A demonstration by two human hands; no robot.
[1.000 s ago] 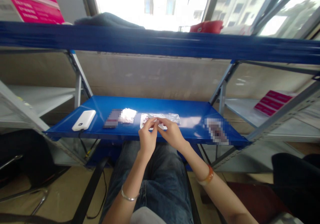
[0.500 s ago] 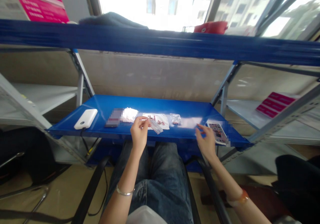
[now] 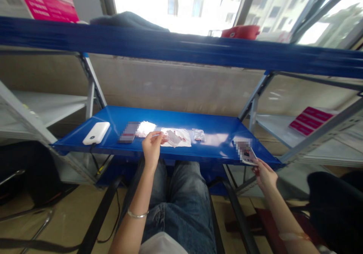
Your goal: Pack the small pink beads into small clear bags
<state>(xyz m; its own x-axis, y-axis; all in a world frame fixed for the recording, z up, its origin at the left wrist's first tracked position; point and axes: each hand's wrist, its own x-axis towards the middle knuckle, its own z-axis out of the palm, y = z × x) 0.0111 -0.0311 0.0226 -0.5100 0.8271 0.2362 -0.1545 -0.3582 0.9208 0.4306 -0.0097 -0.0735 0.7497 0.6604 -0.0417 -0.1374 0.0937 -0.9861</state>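
Observation:
My left hand [image 3: 151, 147] is closed in a pinch on a small clear plastic bag [image 3: 171, 137], held just above the blue shelf [image 3: 215, 127]. Under the bag lies a white sheet with small red pieces [image 3: 181, 136]. My right hand [image 3: 265, 173] is at the shelf's front right edge, fingers closed on a phone [image 3: 246, 151] that pokes over the edge. A second small clear bag [image 3: 198, 134] lies on the shelf between my two hands.
A white power bank [image 3: 95, 132] with a cable sits at the shelf's left end, then a dark blurred item [image 3: 128, 131] and a white packet [image 3: 145, 128]. Grey shelves flank both sides; a pink card [image 3: 311, 119] lies on the right one. My knees are under the shelf.
My hands parted. The right hand left the clear bag, swung right to the phone and gripped it at the shelf edge. The left hand kept the bag and moved slightly left.

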